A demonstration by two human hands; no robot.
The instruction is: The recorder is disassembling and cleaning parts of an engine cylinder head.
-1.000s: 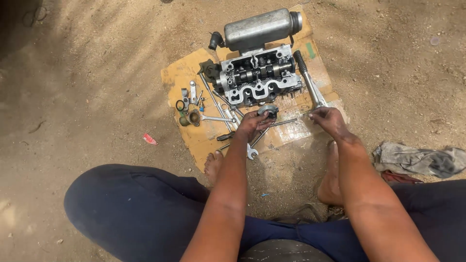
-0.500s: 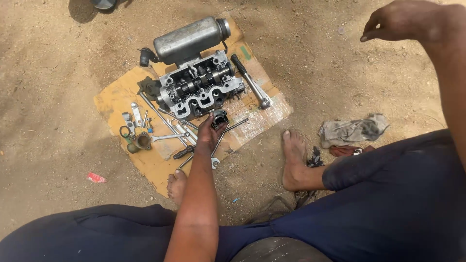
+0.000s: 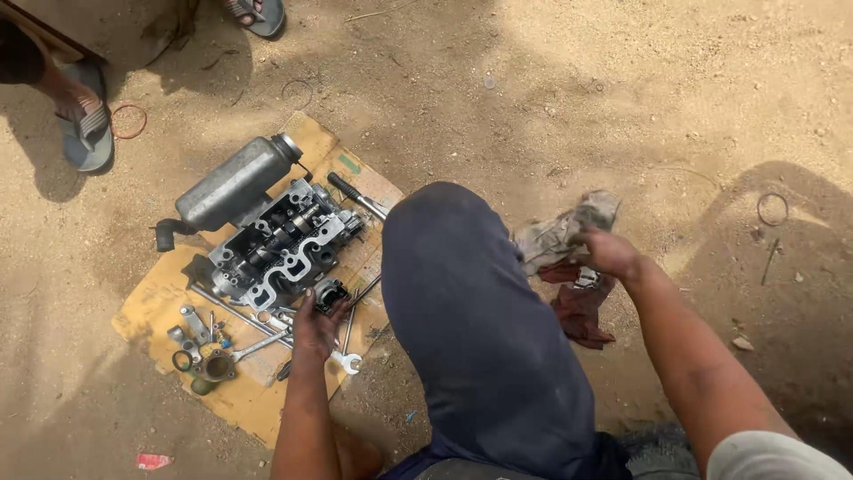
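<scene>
Gripping one small metal part (image 3: 330, 295), one grey rag (image 3: 562, 233): two hands.

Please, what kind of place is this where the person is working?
Probably an informal outdoor repair spot: bare sandy ground, with an engine cylinder head, a metal canister and spanners laid on a flattened cardboard sheet instead of a bench.

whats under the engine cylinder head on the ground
The cylinder head sits on a sheet of brown cardboard laid over sand, with wrenches beside it. Whatever lies directly beneath the head is covered.
</scene>
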